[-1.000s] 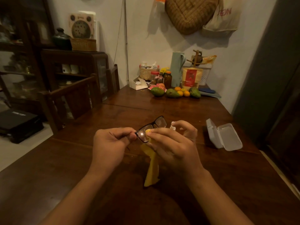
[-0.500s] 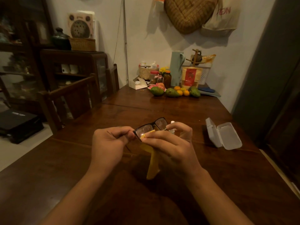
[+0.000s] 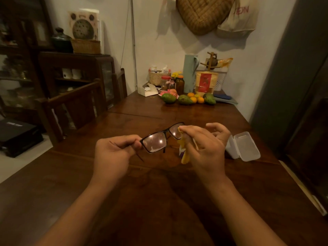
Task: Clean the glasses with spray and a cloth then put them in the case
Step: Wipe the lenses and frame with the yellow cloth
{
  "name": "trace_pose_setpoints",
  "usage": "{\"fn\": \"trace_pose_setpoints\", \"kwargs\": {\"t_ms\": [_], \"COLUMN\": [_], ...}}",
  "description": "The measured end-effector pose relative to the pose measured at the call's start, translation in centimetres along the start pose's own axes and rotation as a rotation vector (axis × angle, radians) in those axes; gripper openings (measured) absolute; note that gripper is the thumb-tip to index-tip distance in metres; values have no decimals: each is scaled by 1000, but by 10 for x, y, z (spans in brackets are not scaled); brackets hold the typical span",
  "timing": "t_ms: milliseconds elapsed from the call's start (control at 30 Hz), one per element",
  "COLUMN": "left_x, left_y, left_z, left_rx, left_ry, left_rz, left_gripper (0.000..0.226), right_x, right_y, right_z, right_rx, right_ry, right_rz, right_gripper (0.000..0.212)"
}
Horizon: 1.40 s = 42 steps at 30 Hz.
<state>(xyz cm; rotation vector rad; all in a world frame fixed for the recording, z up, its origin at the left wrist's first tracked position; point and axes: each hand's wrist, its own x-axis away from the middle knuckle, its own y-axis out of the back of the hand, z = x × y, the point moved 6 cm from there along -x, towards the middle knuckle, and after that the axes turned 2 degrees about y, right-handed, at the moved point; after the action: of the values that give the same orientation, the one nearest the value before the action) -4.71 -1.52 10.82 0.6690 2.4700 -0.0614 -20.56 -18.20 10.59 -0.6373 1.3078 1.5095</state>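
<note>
Because wiping takes two hands, the glasses (image 3: 159, 140) were held up off the table (image 3: 159, 210), over its middle, not resting on the wood.

Left hand (image 3: 113, 153): fingers clenched, thumb and forefinger pinching the frame at its left end, by the hinge. My read: gripping there kept skin off the lenses and gave a fixed anchor to rub against. One temple arm poked out below that hand. Folded or half-folded, can't tell.

Right hand (image 3: 207, 148): thumb and forefinger pinched the yellow cloth (image 3: 184, 155) onto the farther lens. The other fingers were splayed loose, holding nothing. The cloth tail hung free under the pinch.

The nearer lens was uncovered and showed glare spots. Clean or smeared, can't tell. Judgement: wiping step in hand, casing not yet done.

The case (image 3: 245, 148) sat open just right of the right hand, toward the table's right edge, lid up. Likely staged open so the glasses could drop straight in.

Spray bottle: not visible. Possibly behind the right hand, can't confirm.

A chair (image 3: 74, 110) stood at the left edge. At the far edge, by the wall, were fruit (image 3: 188, 100), jars (image 3: 179, 84), a basket (image 3: 158, 77) and a tall flask (image 3: 190, 73). All were well apart from the work, so no interference expected.
</note>
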Motion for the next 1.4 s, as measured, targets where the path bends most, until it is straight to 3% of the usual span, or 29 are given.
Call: {"fn": "trace_pose_setpoints", "kwargs": {"t_ms": [133, 200, 333, 567, 833, 900, 1033, 1200, 1400], "left_x": [0, 0, -1, -1, 5, 5, 6, 3, 4], "left_y": [0, 1, 2, 2, -4, -4, -5, -2, -3], "left_z": [4, 3, 3, 2, -7, -7, -5, 0, -2], "left_rx": [47, 65, 53, 37, 46, 47, 32, 36, 29], "left_ry": [58, 63, 53, 24, -33, -37, -38, -8, -27], "left_rz": [-26, -34, -34, -21, 26, 29, 32, 7, 31], "left_gripper": [29, 30, 34, 34, 56, 57, 50, 39, 37], "right_x": [5, 9, 10, 5, -2, -3, 0, 10, 4], "right_y": [-2, -6, -12, -6, 10, 10, 6, -8, -3], "right_z": [14, 18, 8, -7, 5, 6, 21, 24, 9], "right_rx": [11, -5, -27, 33, -87, -85, -82, -70, -66], "right_ry": [93, 164, 131, 27, -28, -51, 92, 185, 106], "right_rz": [18, 64, 165, 99, -202, -192, -136, 84, 63], "right_gripper": [30, 33, 35, 32, 25, 24, 18, 29, 47]}}
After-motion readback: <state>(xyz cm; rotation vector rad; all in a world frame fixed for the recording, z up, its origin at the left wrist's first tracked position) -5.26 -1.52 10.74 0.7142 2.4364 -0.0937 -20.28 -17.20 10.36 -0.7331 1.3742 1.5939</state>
